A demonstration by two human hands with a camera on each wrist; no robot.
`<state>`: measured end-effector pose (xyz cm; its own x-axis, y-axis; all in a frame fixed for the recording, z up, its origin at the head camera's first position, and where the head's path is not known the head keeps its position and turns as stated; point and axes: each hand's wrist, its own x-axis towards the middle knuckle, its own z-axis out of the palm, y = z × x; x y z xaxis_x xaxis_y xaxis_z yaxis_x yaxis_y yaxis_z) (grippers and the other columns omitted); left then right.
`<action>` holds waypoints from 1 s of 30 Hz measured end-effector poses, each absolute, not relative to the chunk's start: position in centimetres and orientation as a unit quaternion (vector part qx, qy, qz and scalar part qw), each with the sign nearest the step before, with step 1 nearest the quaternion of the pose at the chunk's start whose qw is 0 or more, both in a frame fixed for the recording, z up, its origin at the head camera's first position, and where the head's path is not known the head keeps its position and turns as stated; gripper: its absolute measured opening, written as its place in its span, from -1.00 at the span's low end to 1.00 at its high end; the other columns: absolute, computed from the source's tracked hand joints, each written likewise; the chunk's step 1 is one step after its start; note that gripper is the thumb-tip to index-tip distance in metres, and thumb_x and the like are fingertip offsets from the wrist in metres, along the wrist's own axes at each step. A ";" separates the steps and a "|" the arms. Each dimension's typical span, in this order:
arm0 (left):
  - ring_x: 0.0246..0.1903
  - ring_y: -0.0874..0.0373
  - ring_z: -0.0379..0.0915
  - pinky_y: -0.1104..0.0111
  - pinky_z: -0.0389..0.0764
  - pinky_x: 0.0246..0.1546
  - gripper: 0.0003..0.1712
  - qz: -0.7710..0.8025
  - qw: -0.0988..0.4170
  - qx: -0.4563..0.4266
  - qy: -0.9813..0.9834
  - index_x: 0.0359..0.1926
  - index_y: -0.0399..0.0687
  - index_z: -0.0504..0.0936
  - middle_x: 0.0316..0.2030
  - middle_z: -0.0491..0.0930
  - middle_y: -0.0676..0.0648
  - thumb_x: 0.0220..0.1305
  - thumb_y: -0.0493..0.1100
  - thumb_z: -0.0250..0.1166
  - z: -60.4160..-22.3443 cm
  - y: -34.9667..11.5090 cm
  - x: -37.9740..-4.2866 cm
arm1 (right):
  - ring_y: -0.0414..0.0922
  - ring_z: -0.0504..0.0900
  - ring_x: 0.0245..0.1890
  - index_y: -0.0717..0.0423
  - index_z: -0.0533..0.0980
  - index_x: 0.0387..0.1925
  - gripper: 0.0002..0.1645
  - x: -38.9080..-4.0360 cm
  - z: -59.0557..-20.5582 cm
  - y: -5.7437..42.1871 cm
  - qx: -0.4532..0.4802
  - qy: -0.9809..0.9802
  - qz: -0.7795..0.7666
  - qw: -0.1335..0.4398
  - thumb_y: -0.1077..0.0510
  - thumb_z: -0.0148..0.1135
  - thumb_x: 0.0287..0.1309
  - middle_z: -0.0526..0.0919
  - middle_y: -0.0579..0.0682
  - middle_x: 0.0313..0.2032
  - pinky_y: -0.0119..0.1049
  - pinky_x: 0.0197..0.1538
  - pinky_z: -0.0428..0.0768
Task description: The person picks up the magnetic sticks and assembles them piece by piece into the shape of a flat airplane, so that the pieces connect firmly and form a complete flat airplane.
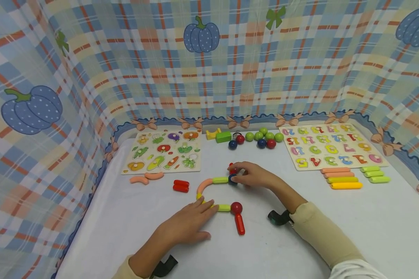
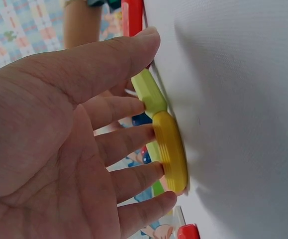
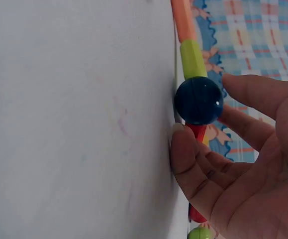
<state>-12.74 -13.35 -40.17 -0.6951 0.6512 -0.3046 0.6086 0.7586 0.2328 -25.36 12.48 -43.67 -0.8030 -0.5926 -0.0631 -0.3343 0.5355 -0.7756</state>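
My left hand (image 1: 190, 223) lies palm down with fingers extended, its fingertips touching a yellow curved rod (image 2: 170, 152). In the head view this rod joins a salmon curved rod (image 1: 205, 186) and a lime stick (image 1: 224, 208). That stick meets a red ball (image 1: 236, 208), from which a red stick (image 1: 239, 224) points toward me. At the upper arm of the curve, another lime stick (image 1: 220, 180) leads to a blue ball (image 3: 199, 100). My right hand (image 1: 255, 175) pinches this ball, while its fingers partly hide a second red stick (image 3: 196, 131) against it.
Two red sticks (image 1: 181, 186) and salmon curved rods (image 1: 154, 176) lie left. A vegetable puzzle board (image 1: 195, 164) is behind them; a number board (image 1: 290, 149) is at right. Several balls (image 1: 258, 135) and a green block (image 1: 224, 137) line the back; loose sticks (image 1: 347, 185) lie right.
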 end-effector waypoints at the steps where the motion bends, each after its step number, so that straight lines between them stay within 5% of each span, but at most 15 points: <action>1: 0.31 -0.03 -0.12 0.09 0.18 0.16 -0.11 0.058 0.188 0.342 0.919 0.35 0.13 0.11 0.32 0.07 0.03 0.03 0.17 0.29 -40.2 -13.3 -12.8 | -0.08 0.46 -0.33 0.01 0.47 0.04 -0.58 -25.6 -43.7 12.3 -0.274 0.865 -0.391 0.156 0.05 0.19 0.12 0.48 -0.04 -0.16 -0.28 -0.34 0.51; 9: 0.31 -0.01 -0.14 0.10 0.14 0.18 -0.12 0.058 0.186 0.340 0.920 0.35 0.12 0.11 0.33 0.06 0.02 0.05 0.16 0.28 -40.2 -13.4 -13.0 | -0.09 0.45 -0.31 -0.01 0.55 -0.11 -0.69 -26.2 -43.5 11.5 -0.276 0.872 -0.376 0.150 0.05 0.23 0.08 0.46 -0.03 -0.23 -0.30 -0.35 0.51; 30: 0.29 0.00 -0.04 0.13 0.14 0.19 -0.19 0.077 0.169 0.346 0.920 0.31 0.07 0.19 0.26 0.20 0.00 0.07 0.11 0.29 -40.0 -14.2 -13.3 | -0.13 0.43 -0.27 -0.01 0.50 -0.06 -0.66 -26.1 -43.8 11.1 -0.299 0.874 -0.349 0.157 0.04 0.20 0.11 0.50 -0.15 -0.26 -0.32 -0.22 0.48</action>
